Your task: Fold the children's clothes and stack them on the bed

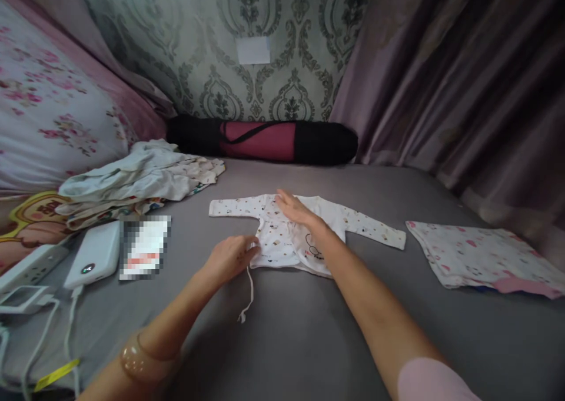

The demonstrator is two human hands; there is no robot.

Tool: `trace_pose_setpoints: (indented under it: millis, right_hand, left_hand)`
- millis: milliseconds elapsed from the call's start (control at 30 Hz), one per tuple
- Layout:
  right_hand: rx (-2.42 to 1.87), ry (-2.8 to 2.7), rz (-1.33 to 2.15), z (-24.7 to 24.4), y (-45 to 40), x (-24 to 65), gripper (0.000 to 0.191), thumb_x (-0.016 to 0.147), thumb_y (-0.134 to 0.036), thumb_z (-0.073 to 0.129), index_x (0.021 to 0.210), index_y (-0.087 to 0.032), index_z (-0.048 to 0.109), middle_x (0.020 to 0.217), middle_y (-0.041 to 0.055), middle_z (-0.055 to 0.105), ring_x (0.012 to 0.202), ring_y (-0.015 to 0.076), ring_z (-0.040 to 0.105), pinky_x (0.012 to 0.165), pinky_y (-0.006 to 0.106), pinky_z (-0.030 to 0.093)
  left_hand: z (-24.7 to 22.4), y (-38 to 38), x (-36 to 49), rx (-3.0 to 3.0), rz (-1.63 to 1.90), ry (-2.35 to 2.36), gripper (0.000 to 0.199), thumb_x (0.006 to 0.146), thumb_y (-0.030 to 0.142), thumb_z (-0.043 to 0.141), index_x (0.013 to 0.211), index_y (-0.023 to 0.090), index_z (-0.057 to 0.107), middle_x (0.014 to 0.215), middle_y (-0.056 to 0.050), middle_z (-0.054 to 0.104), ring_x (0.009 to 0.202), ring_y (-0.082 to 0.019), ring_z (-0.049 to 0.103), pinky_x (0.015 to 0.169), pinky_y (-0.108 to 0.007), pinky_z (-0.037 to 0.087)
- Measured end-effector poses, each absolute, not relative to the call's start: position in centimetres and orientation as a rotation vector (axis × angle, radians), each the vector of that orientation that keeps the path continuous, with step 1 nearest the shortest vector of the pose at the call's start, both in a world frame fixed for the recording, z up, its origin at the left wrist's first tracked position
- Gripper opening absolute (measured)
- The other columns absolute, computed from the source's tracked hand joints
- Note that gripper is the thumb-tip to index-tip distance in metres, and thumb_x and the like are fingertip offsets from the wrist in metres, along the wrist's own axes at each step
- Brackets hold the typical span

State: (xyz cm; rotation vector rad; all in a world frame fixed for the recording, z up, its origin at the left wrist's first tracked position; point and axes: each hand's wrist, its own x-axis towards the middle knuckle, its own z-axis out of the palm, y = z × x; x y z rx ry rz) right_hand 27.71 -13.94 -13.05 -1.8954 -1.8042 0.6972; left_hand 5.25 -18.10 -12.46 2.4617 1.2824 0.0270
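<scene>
A small white printed baby top (276,245) lies spread on the grey sheet, its two sleeves stretched out to the sides. My right hand (293,206) rests flat on the upper front of the top, fingers extended toward the collar. At the lower left side edge of the top is my left hand (233,255), its fingers bent and close together; whether they pinch cloth or the tie is too small to tell. A thin white tie (251,292) hangs from beside that hand onto the sheet.
Crumpled clothes (145,174) are piled at the left, near a white power bank (95,254) with cables and a power strip (33,265). Folded printed cloth (485,254) lies at the right. A black and red roll bag (260,140) lies along the wall.
</scene>
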Motion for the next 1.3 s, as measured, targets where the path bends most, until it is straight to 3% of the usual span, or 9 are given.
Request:
trace_pose_setpoints:
  millis: [100, 167, 300, 467, 633, 733, 900, 1133, 1300]
  right_hand:
    - [-1.777, -1.413, 0.652, -11.4, -15.1, 30.3, 0.041, 0.098, -0.032, 0.034, 0.133, -0.017, 0.05, 0.135, 0.0102, 0.056, 0.119, 0.0155, 0.055, 0.098, 0.026, 0.043]
    - [-1.801, -1.197, 0.702, -11.4, -16.3, 31.7, 0.032, 0.096, -0.025, 0.037, 0.116, -0.014, 0.06, 0.116, 0.0118, 0.067, 0.095, 0.0148, 0.067, 0.079, 0.023, 0.052]
    - [-1.875, -1.061, 0.822, -13.3, -18.4, 32.6, 0.021, 0.091, -0.018, 0.043, 0.086, -0.012, 0.063, 0.086, 0.0098, 0.071, 0.061, 0.0117, 0.066, 0.055, 0.02, 0.052]
    - [-1.935, -1.178, 0.968, -14.1, -19.4, 30.9, 0.021, 0.09, -0.019, 0.045, 0.077, -0.015, 0.06, 0.073, 0.0071, 0.07, 0.05, 0.0124, 0.063, 0.048, 0.022, 0.051]
    - [-2.23, -1.689, 0.991, -11.3, -21.6, 27.9, 0.021, 0.087, -0.029, 0.056, 0.074, -0.016, 0.066, 0.061, 0.0081, 0.068, 0.056, 0.0194, 0.067, 0.055, 0.025, 0.049]
    - [-2.347, -1.977, 0.783, -9.3, -23.1, 25.9, 0.015, 0.082, -0.026, 0.062, 0.088, -0.016, 0.07, 0.079, 0.013, 0.072, 0.08, 0.0248, 0.07, 0.069, 0.027, 0.05]
    - [-2.369, -2.15, 0.758, -7.9, -24.3, 24.5, 0.036, 0.076, -0.009, 0.059, 0.111, -0.01, 0.066, 0.113, 0.0186, 0.067, 0.107, 0.0277, 0.064, 0.083, 0.03, 0.05]
    - [-2.325, -2.144, 0.758, -7.4, -25.1, 24.7, 0.035, 0.079, -0.002, 0.054, 0.112, -0.007, 0.065, 0.115, 0.0202, 0.066, 0.109, 0.0286, 0.062, 0.086, 0.032, 0.05]
    - [-2.237, -2.176, 0.744, -5.8, -26.1, 24.1, 0.035, 0.08, 0.0, 0.051, 0.112, -0.006, 0.064, 0.114, 0.02, 0.065, 0.108, 0.0273, 0.063, 0.085, 0.032, 0.05]
  left_hand:
    - [-12.0, -16.7, 6.6, 2.496, 0.233, 1.197, 0.03, 0.09, 0.033, 0.046, 0.109, 0.022, 0.067, 0.088, -0.007, 0.07, 0.08, -0.02, 0.063, 0.07, -0.026, 0.042]
    - [-11.9, -15.9, 8.1, 2.511, 0.332, 1.073, 0.028, 0.089, 0.028, 0.046, 0.103, 0.019, 0.069, 0.09, -0.007, 0.07, 0.079, -0.019, 0.063, 0.07, -0.026, 0.043]
    - [-12.5, -14.7, 12.2, 2.506, 0.396, 0.885, 0.029, 0.084, 0.016, 0.044, 0.098, 0.015, 0.07, 0.095, -0.01, 0.07, 0.086, -0.02, 0.063, 0.077, -0.026, 0.044]
    - [-13.9, -13.9, 16.3, 2.381, 0.348, 1.034, 0.033, 0.08, 0.011, 0.044, 0.097, 0.012, 0.073, 0.09, -0.01, 0.072, 0.086, -0.02, 0.064, 0.077, -0.026, 0.046]
    - [-14.3, -12.8, 17.7, 2.35, 0.322, 1.133, 0.028, 0.077, 0.015, 0.049, 0.088, 0.011, 0.074, 0.076, -0.009, 0.071, 0.073, -0.019, 0.064, 0.07, -0.027, 0.047]
    - [-14.0, -11.7, 18.6, 2.375, 0.318, 1.117, 0.028, 0.077, 0.013, 0.049, 0.089, 0.011, 0.074, 0.081, -0.009, 0.072, 0.078, -0.019, 0.064, 0.072, -0.026, 0.047]
    - [-13.8, -10.0, 21.2, 2.462, 0.257, 1.054, 0.036, 0.083, 0.012, 0.044, 0.109, 0.015, 0.069, 0.099, -0.007, 0.073, 0.09, -0.018, 0.064, 0.083, -0.026, 0.047]
    - [-13.2, -9.5, 23.3, 2.572, -0.002, 1.062, 0.023, 0.082, 0.03, 0.057, 0.096, 0.022, 0.073, 0.102, -0.006, 0.072, 0.106, -0.026, 0.06, 0.098, -0.04, 0.04]
    - [-13.0, -8.6, 23.7, 2.588, -0.108, 1.141, 0.024, 0.078, 0.025, 0.058, 0.098, 0.023, 0.071, 0.103, -0.005, 0.072, 0.102, -0.024, 0.062, 0.094, -0.037, 0.043]
